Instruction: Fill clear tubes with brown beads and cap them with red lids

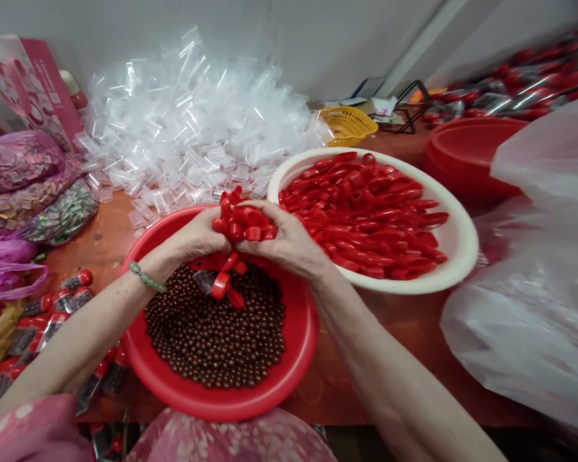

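My left hand (203, 236) and my right hand (289, 242) are cupped together around a clump of red plastic caps (245, 223). They hang over the far part of a red basin (301, 359). Small dark brown balls (221, 346) fill the basin's bottom. A few red caps (221, 283) are just below my hands, over the balls; whether they are falling or lying there I cannot tell. A clear plastic piece (203, 281) lies beside them. Right of my hands, a white basin (465, 256) holds a heap of similar red caps (366, 218).
Clear plastic tubes (192, 122) form a big pile at the back. Filled red-capped tubes (58, 308) lie at the left, near bags of small pieces (24, 167). A yellow basket (349, 125), a red tub (467, 151) and a translucent bag (525, 321) stand around the right side.
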Demonstrator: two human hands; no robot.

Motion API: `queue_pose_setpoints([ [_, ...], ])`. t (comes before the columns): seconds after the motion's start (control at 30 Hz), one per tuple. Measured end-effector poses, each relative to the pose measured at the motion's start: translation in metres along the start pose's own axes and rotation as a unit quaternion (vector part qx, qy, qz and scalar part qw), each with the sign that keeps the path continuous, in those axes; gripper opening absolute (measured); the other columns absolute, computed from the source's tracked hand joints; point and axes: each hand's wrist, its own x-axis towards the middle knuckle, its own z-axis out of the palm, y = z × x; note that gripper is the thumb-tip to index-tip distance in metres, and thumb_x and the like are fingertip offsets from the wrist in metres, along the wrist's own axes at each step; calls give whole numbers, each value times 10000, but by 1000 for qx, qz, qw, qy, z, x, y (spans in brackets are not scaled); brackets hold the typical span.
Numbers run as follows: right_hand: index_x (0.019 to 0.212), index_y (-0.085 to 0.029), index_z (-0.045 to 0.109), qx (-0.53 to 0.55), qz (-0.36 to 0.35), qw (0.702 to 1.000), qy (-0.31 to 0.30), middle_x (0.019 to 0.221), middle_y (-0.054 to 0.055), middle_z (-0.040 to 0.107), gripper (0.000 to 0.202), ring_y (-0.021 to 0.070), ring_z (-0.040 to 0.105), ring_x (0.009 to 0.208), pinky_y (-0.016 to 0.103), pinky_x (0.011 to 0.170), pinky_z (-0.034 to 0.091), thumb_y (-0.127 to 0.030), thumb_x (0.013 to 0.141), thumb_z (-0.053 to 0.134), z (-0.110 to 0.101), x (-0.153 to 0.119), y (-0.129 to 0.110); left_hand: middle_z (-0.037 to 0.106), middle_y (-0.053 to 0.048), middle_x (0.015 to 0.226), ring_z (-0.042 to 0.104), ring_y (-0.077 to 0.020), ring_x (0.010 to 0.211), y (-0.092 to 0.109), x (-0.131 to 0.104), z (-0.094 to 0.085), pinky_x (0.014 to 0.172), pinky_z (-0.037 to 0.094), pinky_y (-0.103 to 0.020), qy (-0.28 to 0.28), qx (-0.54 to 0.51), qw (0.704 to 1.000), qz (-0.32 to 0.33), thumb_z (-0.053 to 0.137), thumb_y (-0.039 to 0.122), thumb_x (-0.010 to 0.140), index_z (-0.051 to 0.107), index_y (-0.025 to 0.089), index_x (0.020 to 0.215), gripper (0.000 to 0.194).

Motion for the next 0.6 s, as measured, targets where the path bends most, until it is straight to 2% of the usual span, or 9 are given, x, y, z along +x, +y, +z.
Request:
queue_pose_setpoints([
  [0.07,1155,-209,581,-68,-3,998,-9,1196,64,611,515,264,569,1141,437,996,440,-336,673,712,8,-4,13,646,-14,854,574,-136,742,-21,-4,2,720,493,-275,0,-15,1000,4,546,28,540,600,102,1008,477],
  [0.17,1091,-226,622,-117,-2,993,-34,1212,68,597,445,280,515,1207,442,1059,374,-293,659,704,13,-10,20,652,-25,932,588,-154,803,-42,-3,7,761,498,-280,-6,47,999,0,540,62,547,598,122,1036,496],
  [0.3,1066,-227,619,-174,31,982,-60,1267,79,558,384,268,505,1218,405,1057,373,-188,684,618,20,-17,21,647,-9,861,577,-153,759,-59,2,12,691,493,-247,-31,133,990,-40,516,60,532,618,143,900,391],
  [0.37,1030,-219,610,-199,58,975,-78,1219,83,581,345,258,549,1142,381,996,415,-156,692,580,24,-21,22,614,8,726,537,-136,654,-64,4,15,595,463,-226,-46,155,985,-64,504,53,504,606,148,788,316],
  [0.47,942,-189,584,-227,108,960,-124,1034,86,627,278,249,605,935,364,844,464,-154,666,595,28,-27,21,483,43,520,424,-103,512,-66,2,17,457,352,-202,-85,193,972,-108,506,48,457,532,167,618,202],
  [0.6,898,-177,553,-239,158,940,-188,889,57,627,273,210,592,777,317,714,452,-184,638,639,29,-36,13,407,59,457,348,-88,438,-58,-9,16,390,265,-210,-166,202,953,-155,524,76,452,459,184,546,157],
])
